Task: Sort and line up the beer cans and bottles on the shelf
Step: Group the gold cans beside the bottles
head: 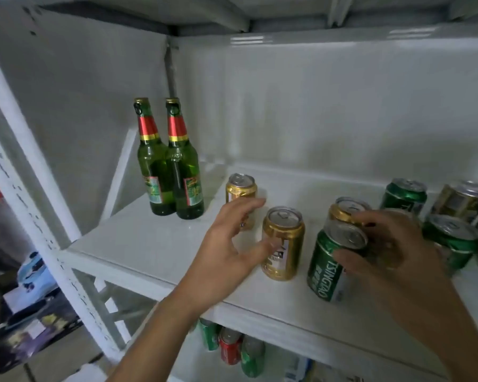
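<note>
the right hand [392, 244] curled round a tilted green can [333, 263] near the shelf [138, 244] front edge; the left hand [232, 241] hovered with fingers spread, holding nothing, between two gold cans [283, 244]. light, slick, dentable cans seemed best gripped mid-wall. bare room lay left of them; two glass bottles [174, 172], heavier and breakable, stood upright, touching, farther back.

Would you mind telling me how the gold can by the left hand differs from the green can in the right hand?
The gold can stands upright on the shelf; the green can is tilted. The left hand only reaches toward the gold can, while the right hand holds the green can. Both are the same shape with silver pull-tab tops.
</note>
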A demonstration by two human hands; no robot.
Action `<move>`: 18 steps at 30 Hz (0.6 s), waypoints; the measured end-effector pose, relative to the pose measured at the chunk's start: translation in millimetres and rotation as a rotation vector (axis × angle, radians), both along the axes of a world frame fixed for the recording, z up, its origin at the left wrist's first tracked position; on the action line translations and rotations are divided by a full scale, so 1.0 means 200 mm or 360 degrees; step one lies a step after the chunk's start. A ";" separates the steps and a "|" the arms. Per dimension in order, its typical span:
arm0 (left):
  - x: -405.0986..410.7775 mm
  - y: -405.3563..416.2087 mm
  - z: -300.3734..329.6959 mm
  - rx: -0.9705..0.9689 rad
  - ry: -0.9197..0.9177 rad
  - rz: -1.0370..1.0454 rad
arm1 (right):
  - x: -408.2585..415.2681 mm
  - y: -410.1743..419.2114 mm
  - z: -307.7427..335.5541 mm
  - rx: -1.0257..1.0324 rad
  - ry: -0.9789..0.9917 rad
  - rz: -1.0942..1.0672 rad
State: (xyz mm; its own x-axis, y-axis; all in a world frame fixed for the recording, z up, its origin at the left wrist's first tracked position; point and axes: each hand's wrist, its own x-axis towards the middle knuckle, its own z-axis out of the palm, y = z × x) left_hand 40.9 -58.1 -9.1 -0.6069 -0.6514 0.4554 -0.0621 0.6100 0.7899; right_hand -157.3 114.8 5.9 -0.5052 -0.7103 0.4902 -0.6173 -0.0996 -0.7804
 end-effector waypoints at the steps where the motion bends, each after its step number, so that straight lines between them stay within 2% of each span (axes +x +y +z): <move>1: -0.03 -0.03 -0.01 0.0018 -0.0001 -0.0052 | 0.01 -0.01 0.00 0.0018 -0.0018 -0.0012; 5: -0.11 -0.14 -0.07 0.0018 -0.0052 -0.0269 | 0.08 -0.06 0.01 0.0044 -0.0272 -0.0037; 12: -0.17 -0.26 -0.10 0.0178 -0.0112 -0.0730 | 0.22 -0.13 -0.07 0.0033 -0.0233 -0.0359; 18: -0.21 -0.30 -0.08 0.0241 -0.0089 -0.0851 | 0.27 -0.16 -0.09 0.0064 -0.0180 -0.0510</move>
State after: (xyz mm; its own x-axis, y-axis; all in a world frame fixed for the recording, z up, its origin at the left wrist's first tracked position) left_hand -0.6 -118.6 -26.0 -0.8913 -0.3020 0.3382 0.1804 0.4482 0.8755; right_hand -103.4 83.6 -12.6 -0.7552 -0.5242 0.3935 -0.5217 0.1175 -0.8450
